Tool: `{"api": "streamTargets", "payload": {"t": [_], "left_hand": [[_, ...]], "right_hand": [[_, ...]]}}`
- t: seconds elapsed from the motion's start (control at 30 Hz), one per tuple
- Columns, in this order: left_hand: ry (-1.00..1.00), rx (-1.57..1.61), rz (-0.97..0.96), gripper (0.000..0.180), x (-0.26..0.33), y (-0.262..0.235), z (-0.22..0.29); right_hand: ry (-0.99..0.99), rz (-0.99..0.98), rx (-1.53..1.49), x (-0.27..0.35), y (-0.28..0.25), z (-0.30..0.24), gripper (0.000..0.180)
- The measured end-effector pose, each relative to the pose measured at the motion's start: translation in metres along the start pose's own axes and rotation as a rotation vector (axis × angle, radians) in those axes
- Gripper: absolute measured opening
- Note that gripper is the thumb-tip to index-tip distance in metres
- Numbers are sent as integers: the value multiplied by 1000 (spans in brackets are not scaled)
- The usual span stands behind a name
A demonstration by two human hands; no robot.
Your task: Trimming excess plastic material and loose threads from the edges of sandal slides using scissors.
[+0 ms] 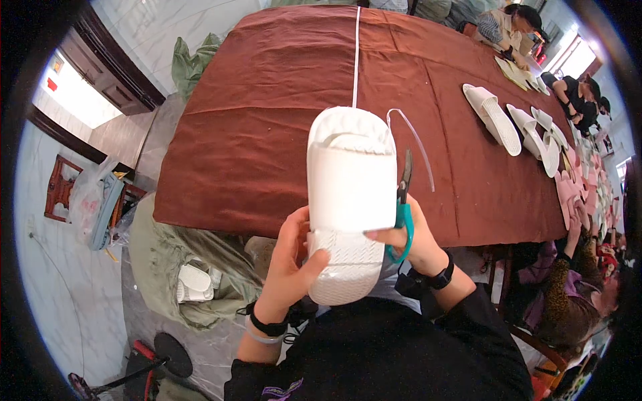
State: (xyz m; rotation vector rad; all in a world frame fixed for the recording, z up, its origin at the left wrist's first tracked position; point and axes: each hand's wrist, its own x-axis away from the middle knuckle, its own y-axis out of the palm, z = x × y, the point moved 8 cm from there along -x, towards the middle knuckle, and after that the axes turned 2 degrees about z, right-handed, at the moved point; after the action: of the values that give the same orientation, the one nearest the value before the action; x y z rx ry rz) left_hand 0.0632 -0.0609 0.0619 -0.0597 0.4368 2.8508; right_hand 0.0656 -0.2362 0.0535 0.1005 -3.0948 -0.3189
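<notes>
1. Two hands hold one white slide sandal upright at the centre of the frame, toe end up, in front of the brown tablecloth.
2. Our left hand is closed around the sandal's lower heel end, thumb pressed across the ribbed sole.
3. Our right hand is closed too: its fingertips press the sandal's right edge while the same hand carries teal-handled scissors, blades pointing up alongside the sandal; whether the blades are parted we cannot tell.
4. A thin white plastic strip curls off the sandal's upper right edge, and a white cord runs up the cloth toward the top of the frame.
5. We judge this an inspecting or trimming step; the next move would call for turning the sandal steady in the left hand and bringing the blades to the loose strip.
6. More white sandals lie at upper right, where other people sit at work.
</notes>
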Motion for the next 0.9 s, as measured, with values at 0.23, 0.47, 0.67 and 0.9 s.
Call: {"api": "streamTargets", "payload": {"t": [0.23, 0.47, 0.67, 0.9], "left_hand": [[-152, -333, -299, 42, 17, -10, 0], [-293, -298, 152, 22, 68, -124, 8], [-108, -431, 795, 31, 164, -293, 82], [-101, -306, 986, 28, 159, -298, 45]], "right_hand": [[3, 116, -469, -14, -36, 7, 47], [-140, 426, -555, -15, -126, -6, 47], [-255, 721, -184, 19, -195, -42, 45], [-278, 827, -124, 66, -242, -50, 58]]}}
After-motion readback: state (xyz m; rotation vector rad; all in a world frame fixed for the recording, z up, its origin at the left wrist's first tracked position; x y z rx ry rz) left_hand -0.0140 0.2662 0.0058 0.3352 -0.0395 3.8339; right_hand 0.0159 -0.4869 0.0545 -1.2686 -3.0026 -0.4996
